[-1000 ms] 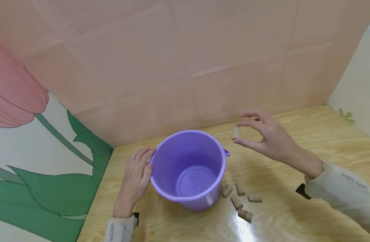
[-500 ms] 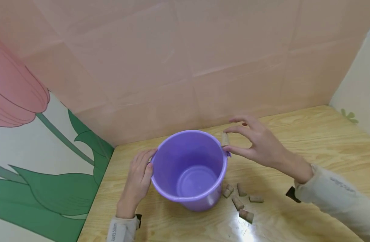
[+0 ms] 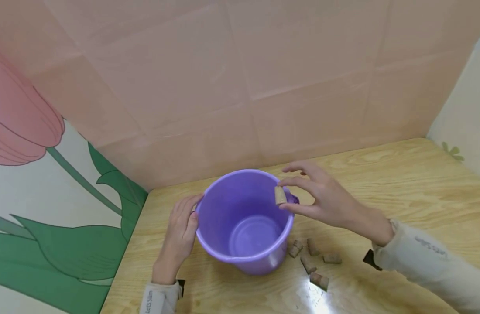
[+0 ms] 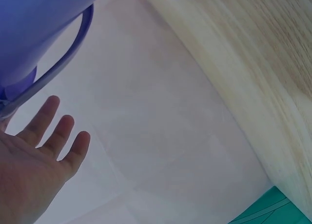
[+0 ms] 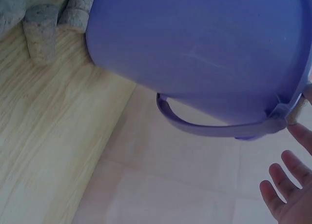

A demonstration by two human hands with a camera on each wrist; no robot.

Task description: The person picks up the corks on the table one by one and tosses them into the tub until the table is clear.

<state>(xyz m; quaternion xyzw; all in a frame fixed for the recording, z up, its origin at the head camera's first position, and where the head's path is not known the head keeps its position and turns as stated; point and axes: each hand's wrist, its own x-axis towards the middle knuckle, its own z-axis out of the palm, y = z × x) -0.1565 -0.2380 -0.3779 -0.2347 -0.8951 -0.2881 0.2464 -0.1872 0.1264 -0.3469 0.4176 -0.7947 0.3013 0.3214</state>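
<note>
A purple bucket (image 3: 245,235) stands upright on the wooden table, its inside facing the head view. My left hand (image 3: 179,233) holds its left rim with thumb and forefinger; in the left wrist view the other fingers (image 4: 61,133) extend free below the bucket's handle (image 4: 63,63). Between thumb and forefinger my right hand (image 3: 322,194) pinches a cork (image 3: 280,195) at the right rim, overlapping the bucket's opening. The right wrist view shows part of that cork (image 5: 296,111) beyond the rim, beside the handle's joint.
Several corks (image 3: 308,264) lie on the wooden table (image 3: 401,174) just right of the bucket's base. A pink sheet (image 3: 240,87) covers the wall behind. To the left is a panel with a painted tulip (image 3: 22,113).
My right hand has carried the cork leftward and slightly down, from the bucket's right side to over its rim. My left hand and the bucket stay in place.
</note>
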